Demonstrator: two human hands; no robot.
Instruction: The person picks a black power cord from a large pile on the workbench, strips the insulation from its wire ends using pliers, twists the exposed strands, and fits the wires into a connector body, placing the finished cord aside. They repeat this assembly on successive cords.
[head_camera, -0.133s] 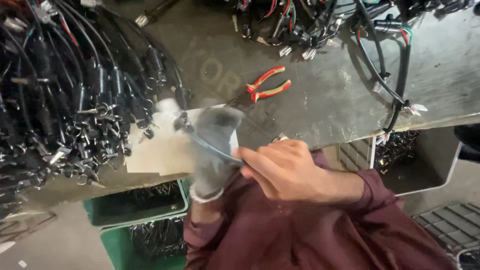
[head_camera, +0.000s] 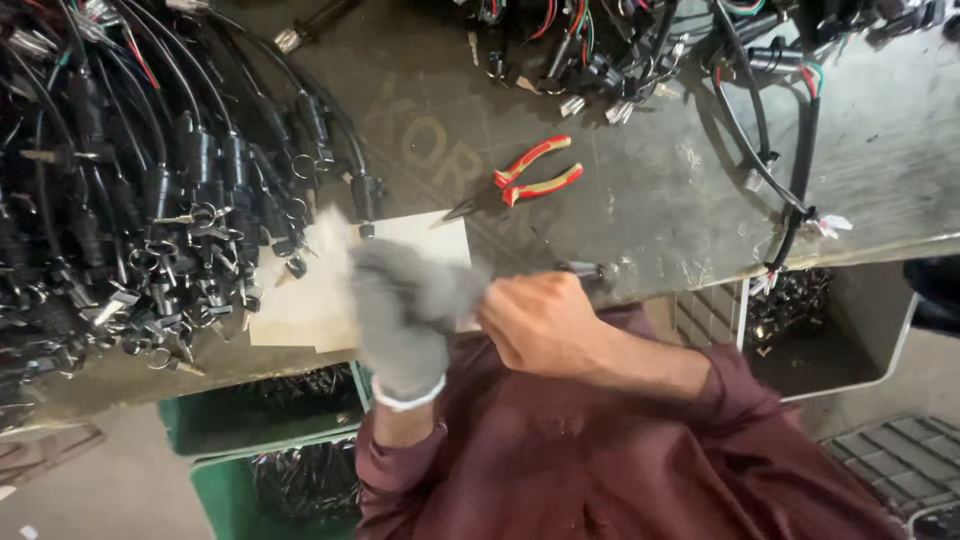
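Two hands meet at the near edge of the surface (head_camera: 640, 190), over the person's maroon sleeves: the left hand (head_camera: 405, 310), in a grey knit glove, and the bare right hand (head_camera: 540, 322). The gloved hand is blurred, so I cannot tell whether its grip is closed on anything. The right hand is curled shut around a small dark connector piece (head_camera: 588, 270) whose end pokes out past its knuckles, right at the surface edge. Judging by this, the step in hand is working on that piece between both hands, probably fitting or pulling something on it; the next move seems to call for a steady hold by the glove while the bare fingers do the fine part. Beneath the glove lies a pale card sheet (head_camera: 320, 290). Red-and-yellow pliers (head_camera: 530, 178) lie untouched just beyond, near the sheet. A large heap of black cables with keys (head_camera: 130, 200) fills the left side, more wiring (head_camera: 620, 50) lies along the far edge, and green bins (head_camera: 260, 420) sit below.
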